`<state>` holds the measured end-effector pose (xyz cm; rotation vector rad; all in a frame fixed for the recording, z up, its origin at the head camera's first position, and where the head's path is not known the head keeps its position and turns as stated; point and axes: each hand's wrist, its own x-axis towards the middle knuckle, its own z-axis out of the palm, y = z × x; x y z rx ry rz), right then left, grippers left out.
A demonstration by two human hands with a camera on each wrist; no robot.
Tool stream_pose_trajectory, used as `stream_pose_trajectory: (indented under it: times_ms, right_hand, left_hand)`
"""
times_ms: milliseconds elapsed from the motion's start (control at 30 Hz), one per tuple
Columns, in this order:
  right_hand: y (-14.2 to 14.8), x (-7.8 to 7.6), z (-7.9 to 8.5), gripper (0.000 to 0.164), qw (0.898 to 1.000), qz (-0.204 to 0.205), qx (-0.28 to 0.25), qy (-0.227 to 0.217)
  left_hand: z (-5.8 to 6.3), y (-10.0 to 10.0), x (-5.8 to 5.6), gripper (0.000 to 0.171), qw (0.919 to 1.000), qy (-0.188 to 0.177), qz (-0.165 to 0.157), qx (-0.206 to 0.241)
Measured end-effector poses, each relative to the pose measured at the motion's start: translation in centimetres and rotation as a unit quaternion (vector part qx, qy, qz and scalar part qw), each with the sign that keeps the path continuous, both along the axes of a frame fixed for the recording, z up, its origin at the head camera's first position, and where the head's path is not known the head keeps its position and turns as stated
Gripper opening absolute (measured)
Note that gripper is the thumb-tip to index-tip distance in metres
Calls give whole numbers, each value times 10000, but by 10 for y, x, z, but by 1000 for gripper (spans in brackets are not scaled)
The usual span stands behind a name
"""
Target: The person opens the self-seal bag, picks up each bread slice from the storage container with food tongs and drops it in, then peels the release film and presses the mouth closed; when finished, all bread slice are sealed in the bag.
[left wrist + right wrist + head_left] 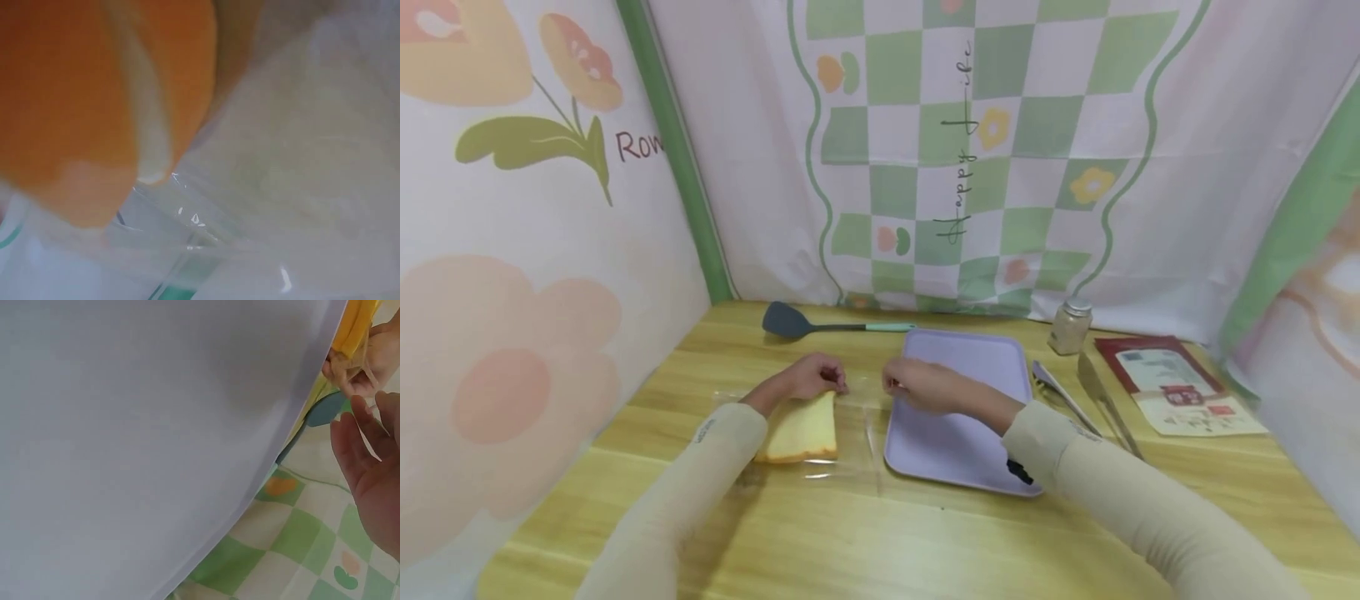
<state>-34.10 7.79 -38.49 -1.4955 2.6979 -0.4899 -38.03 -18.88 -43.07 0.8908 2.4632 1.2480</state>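
A thick slice of bread (801, 432) with a browned crust lies inside a clear plastic bag (859, 437), left of the purple tray (958, 446). My left hand (811, 377) pinches the bag at the far right corner of the bread. In the right wrist view, thin film runs from that left hand (369, 359). Over the tray's left side, my right hand (928, 385) is held with fingers slightly bent, its fingertips (357, 406) near the left hand and a gap showing beside the thumb. Blurred orange crust (69, 112) fills much of the left wrist view.
Behind the bag lies a dark spatula (786, 321) with a mint handle. Right of the tray are a grey-handled utensil (1063, 396), metal tongs (1108, 404) and a red and cream packet (1180, 387). A lidded glass jar (1070, 327) stands near the back curtain (895, 183).
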Motion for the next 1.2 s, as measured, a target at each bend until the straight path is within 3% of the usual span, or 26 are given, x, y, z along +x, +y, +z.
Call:
stream_pose_trajectory:
  times_ms: [233, 500, 700, 1200]
  right_hand:
    - [2, 9, -5, 6, 9972, 165, -639, -350]
    - [6, 17, -8, 7, 9861, -31, -1298, -1038]
    - [9, 22, -9, 7, 9778, -120, -1463, -1495]
    - [19, 50, -3, 10, 9470, -303, -2061, -2444]
  left_hand:
    - [-2, -2, -4, 5, 9991, 197, -10, -388]
    - [2, -3, -4, 9, 9983, -47, 57, -572]
    - [4, -2, -4, 10, 9981, -131, 36, -594]
    - [3, -3, -7, 10, 9978, 69, -39, -659]
